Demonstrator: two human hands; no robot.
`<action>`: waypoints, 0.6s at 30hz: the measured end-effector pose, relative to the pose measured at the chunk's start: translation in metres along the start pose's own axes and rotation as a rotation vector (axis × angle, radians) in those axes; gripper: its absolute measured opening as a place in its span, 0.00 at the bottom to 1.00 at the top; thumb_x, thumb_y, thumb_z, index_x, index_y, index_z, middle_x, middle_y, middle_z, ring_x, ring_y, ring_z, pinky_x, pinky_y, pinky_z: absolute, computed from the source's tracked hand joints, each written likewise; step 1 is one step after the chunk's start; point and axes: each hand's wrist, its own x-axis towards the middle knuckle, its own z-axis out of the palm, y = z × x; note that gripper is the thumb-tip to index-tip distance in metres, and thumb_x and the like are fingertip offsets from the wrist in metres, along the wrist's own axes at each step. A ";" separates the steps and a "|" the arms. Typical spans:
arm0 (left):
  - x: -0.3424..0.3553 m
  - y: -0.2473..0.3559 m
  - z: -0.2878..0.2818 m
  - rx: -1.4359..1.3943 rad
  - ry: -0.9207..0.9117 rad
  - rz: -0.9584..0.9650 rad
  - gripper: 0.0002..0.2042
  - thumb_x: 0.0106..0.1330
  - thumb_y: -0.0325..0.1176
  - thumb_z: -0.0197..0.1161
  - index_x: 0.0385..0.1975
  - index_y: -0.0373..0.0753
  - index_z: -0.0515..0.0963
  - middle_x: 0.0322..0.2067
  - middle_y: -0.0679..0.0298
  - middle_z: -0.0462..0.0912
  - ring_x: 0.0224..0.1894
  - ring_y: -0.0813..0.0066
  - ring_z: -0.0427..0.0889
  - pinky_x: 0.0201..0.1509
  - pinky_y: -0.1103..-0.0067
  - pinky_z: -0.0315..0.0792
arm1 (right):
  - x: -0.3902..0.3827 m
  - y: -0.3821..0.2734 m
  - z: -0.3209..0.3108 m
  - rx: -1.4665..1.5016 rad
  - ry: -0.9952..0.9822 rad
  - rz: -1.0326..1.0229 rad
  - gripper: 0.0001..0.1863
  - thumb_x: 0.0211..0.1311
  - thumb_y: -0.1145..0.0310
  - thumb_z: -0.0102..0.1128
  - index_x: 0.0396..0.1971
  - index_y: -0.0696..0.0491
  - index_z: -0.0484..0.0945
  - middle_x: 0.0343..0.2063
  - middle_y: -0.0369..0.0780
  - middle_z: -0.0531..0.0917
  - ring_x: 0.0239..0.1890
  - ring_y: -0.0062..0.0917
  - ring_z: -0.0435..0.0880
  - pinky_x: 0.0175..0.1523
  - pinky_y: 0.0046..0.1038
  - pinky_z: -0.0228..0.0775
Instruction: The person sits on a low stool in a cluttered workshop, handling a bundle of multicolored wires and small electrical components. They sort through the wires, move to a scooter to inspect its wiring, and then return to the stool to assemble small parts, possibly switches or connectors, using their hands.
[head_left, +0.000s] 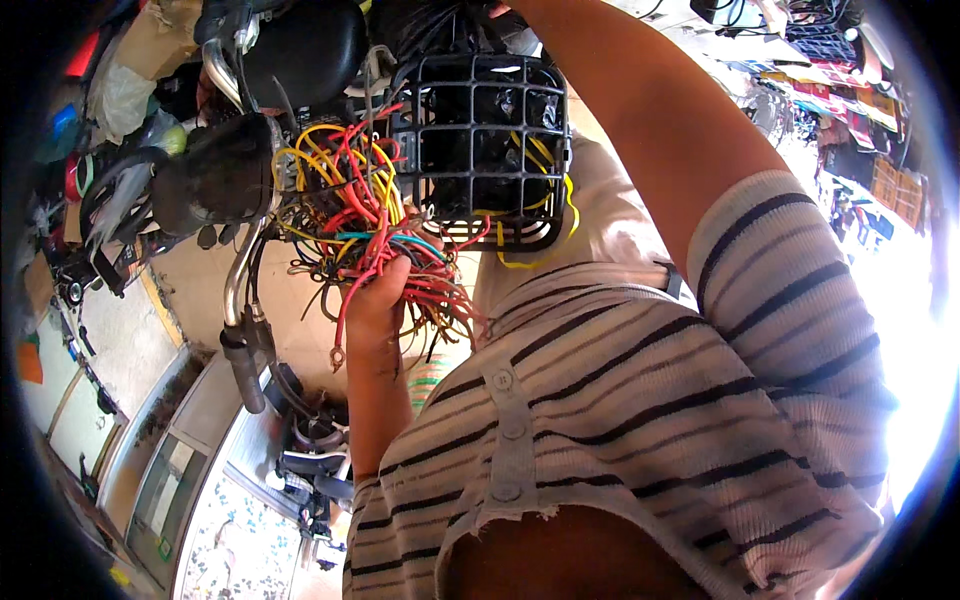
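Note:
My left hand (378,292) is closed around a thick bundle of electrical wires (370,215), mostly red and yellow with some blue-green and dark ones. Loose ends fan out on both sides of the fist, and at least one red wire ends in a ring terminal. Beside the bundle is a black plastic grid basket (470,178) with dark plastic in it; a few yellow wires trail over its edge. My right arm reaches across to the top edge, where a bit of my right hand (497,9) shows at a black plastic bag (430,28). Its fingers are mostly out of the picture.
A chrome handlebar (238,280) with a black grip (242,375) stands left of the wires. A black padded seat (315,55) is at the upper left, near cardboard (160,35) and clear plastic. Assorted goods crowd the far right.

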 end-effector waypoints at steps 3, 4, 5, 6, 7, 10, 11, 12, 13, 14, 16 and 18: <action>0.007 0.003 0.005 -0.004 -0.062 -0.021 0.24 0.55 0.35 0.60 0.51 0.30 0.66 0.40 0.51 0.76 0.37 0.63 0.80 0.37 0.72 0.79 | 0.013 -0.010 0.000 0.068 -0.119 -0.844 0.15 0.54 0.61 0.56 0.35 0.56 0.80 0.26 0.47 0.78 0.28 0.40 0.78 0.31 0.38 0.68; 0.006 0.001 0.004 -0.006 -0.069 0.010 0.26 0.54 0.35 0.61 0.51 0.30 0.65 0.39 0.49 0.76 0.36 0.63 0.81 0.37 0.71 0.79 | 0.022 -0.003 -0.004 0.087 -0.160 -1.142 0.15 0.54 0.61 0.56 0.35 0.56 0.80 0.28 0.47 0.79 0.29 0.40 0.79 0.33 0.38 0.70; 0.001 -0.004 0.000 -0.014 -0.001 0.023 0.26 0.54 0.34 0.61 0.51 0.30 0.65 0.39 0.49 0.76 0.36 0.63 0.81 0.37 0.71 0.79 | 0.042 0.026 -0.003 0.079 -0.210 -1.475 0.14 0.54 0.61 0.57 0.36 0.55 0.81 0.30 0.48 0.80 0.31 0.40 0.80 0.36 0.38 0.72; -0.007 -0.007 -0.004 -0.025 0.060 0.039 0.26 0.54 0.34 0.62 0.52 0.30 0.65 0.38 0.49 0.76 0.36 0.63 0.81 0.37 0.71 0.79 | 0.079 0.049 -0.018 0.079 -0.265 -1.806 0.14 0.54 0.62 0.58 0.36 0.55 0.81 0.32 0.48 0.81 0.32 0.41 0.81 0.38 0.38 0.73; -0.005 -0.009 -0.004 -0.034 0.070 0.049 0.27 0.53 0.34 0.62 0.52 0.30 0.65 0.38 0.48 0.76 0.36 0.63 0.81 0.36 0.71 0.79 | 0.107 0.041 -0.035 -0.208 -0.827 -2.579 0.14 0.53 0.62 0.59 0.37 0.53 0.81 0.36 0.48 0.82 0.36 0.41 0.82 0.42 0.37 0.75; 0.006 -0.014 -0.008 -0.043 0.012 0.039 0.23 0.52 0.27 0.60 0.51 0.30 0.67 0.38 0.54 0.78 0.36 0.66 0.81 0.39 0.73 0.78 | 0.130 0.004 -0.051 -0.307 -0.875 -2.668 0.18 0.53 0.56 0.58 0.36 0.54 0.81 0.37 0.46 0.82 0.40 0.37 0.81 0.45 0.35 0.73; 0.011 -0.017 -0.009 -0.039 0.005 0.056 0.22 0.52 0.24 0.58 0.51 0.31 0.69 0.38 0.57 0.78 0.36 0.68 0.80 0.40 0.73 0.77 | 0.131 -0.006 -0.059 -0.333 -0.887 -2.707 0.19 0.54 0.54 0.58 0.36 0.54 0.81 0.37 0.45 0.82 0.41 0.36 0.81 0.46 0.34 0.73; 0.012 -0.019 -0.009 -0.027 0.060 0.047 0.22 0.51 0.24 0.60 0.49 0.31 0.70 0.39 0.59 0.78 0.38 0.70 0.80 0.42 0.75 0.76 | 0.140 -0.006 -0.071 -0.232 -1.021 -2.636 0.20 0.53 0.54 0.59 0.36 0.55 0.81 0.37 0.45 0.83 0.42 0.36 0.81 0.47 0.34 0.72; 0.015 -0.025 -0.011 0.033 0.116 0.099 0.22 0.50 0.23 0.59 0.49 0.32 0.71 0.40 0.60 0.78 0.40 0.70 0.79 0.44 0.75 0.75 | 0.149 -0.004 -0.084 -0.130 -1.153 -2.555 0.20 0.53 0.54 0.60 0.37 0.55 0.81 0.36 0.44 0.83 0.42 0.37 0.81 0.48 0.34 0.71; 0.020 -0.021 -0.007 0.029 0.076 0.077 0.21 0.50 0.23 0.58 0.48 0.32 0.72 0.40 0.60 0.78 0.40 0.70 0.79 0.44 0.75 0.75 | 0.150 -0.009 -0.083 -0.080 -1.369 -2.434 0.22 0.50 0.54 0.65 0.38 0.56 0.80 0.36 0.44 0.82 0.40 0.34 0.81 0.47 0.32 0.70; 0.021 -0.025 -0.011 0.117 0.076 0.063 0.20 0.48 0.22 0.56 0.45 0.33 0.74 0.40 0.60 0.79 0.41 0.72 0.78 0.45 0.76 0.74 | 0.157 0.005 -0.102 -0.207 -1.722 -2.147 0.22 0.49 0.56 0.67 0.40 0.55 0.79 0.35 0.40 0.82 0.36 0.29 0.79 0.45 0.29 0.70; 0.029 -0.025 -0.013 0.266 0.056 0.078 0.20 0.48 0.22 0.57 0.44 0.34 0.75 0.39 0.61 0.79 0.41 0.73 0.79 0.44 0.77 0.73 | 0.168 0.011 -0.117 -0.233 -1.960 -1.870 0.21 0.51 0.57 0.66 0.41 0.55 0.77 0.35 0.37 0.80 0.36 0.25 0.77 0.42 0.25 0.69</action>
